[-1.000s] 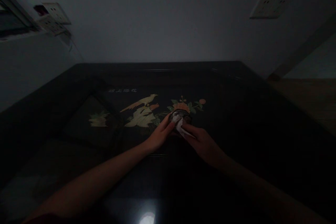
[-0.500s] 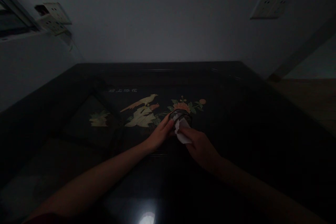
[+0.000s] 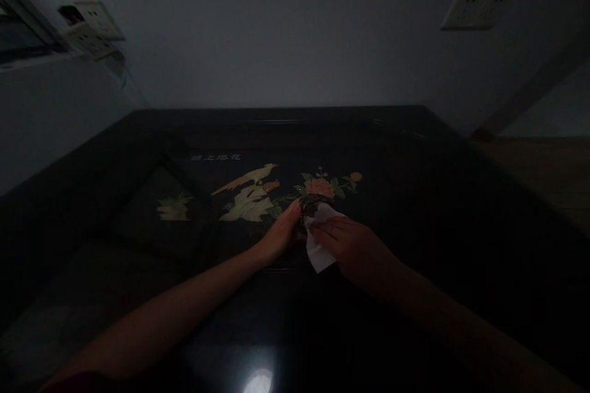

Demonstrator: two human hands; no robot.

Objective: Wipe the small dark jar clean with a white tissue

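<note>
Left hand [image 3: 280, 233]: grip clamped on the left side of a dark object [image 3: 310, 201], seemingly steadying it over the worktop [image 3: 230, 313]. Right hand [image 3: 359, 249]: grip pinching white tissue [image 3: 319, 256] against its near side, apparently for contact.

A dim room, likely in a home
The dark glossy bench [image 3: 359, 115], decorated with a bird [image 3: 249, 178], flowers [image 3: 319, 188] and characters [image 3: 216, 158], looks like household furniture; its far edge runs along a pale wall [image 3: 295, 31], with socket plates [image 3: 94, 40] beyond the far left corner, a double socket [image 3: 474, 9] above the far right corner, a window-like frame [image 3: 34, 15] beyond the left edge, and brownish floor [image 3: 534, 163] beyond the right edge
</note>
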